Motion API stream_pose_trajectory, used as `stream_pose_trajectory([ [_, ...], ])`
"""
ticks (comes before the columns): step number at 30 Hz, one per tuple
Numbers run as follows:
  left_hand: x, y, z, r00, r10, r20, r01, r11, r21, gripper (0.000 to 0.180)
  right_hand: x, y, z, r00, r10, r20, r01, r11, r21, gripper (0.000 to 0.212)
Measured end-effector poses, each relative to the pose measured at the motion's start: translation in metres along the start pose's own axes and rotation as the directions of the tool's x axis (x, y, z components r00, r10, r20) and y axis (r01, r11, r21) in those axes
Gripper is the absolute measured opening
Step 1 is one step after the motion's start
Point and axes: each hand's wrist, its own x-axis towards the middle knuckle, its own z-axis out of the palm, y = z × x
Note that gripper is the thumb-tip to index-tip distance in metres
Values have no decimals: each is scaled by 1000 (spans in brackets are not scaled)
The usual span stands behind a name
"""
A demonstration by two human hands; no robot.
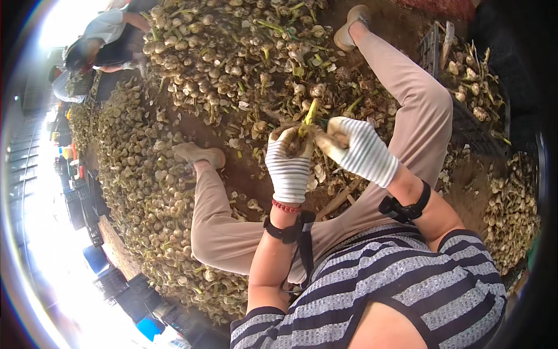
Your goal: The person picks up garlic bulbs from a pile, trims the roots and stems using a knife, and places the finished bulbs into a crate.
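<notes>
Both my hands wear white gloves with grey stripes and dirty fingertips, and they meet in front of me over the garlic heap. My left hand [290,163] is closed around a garlic bulb [311,112], whose yellow-green stem sticks up between the hands. The bulb itself is mostly hidden by the gloved fingers. At its right side my right hand [361,149] is closed too, its fingertips pinched against the same garlic. Whether those fingers hold a loose piece of it cannot be seen.
A large heap of garlic bulbs [197,52] spreads ahead and to the left, around my feet. To the right stands a black crate [478,128] with some bulbs in it; more garlic [511,215] lies beyond. Wooden sticks [339,198] lie below my hands. Another person [104,35] works at far left.
</notes>
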Motion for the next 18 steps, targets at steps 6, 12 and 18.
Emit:
stream_pose_trajectory([
  [6,36,53,-109,816,151,-558,37,950,311,25,19,94,-12,911,413,4,-408,902,-142,30],
  [12,57,94,-76,540,150,-828,399,821,409,50,35,105,0,824,566,-40,-558,821,120,51],
  [18,116,-118,70,965,-258,39,202,833,514,48,35,92,-23,822,566,-69,-523,796,305,26],
])
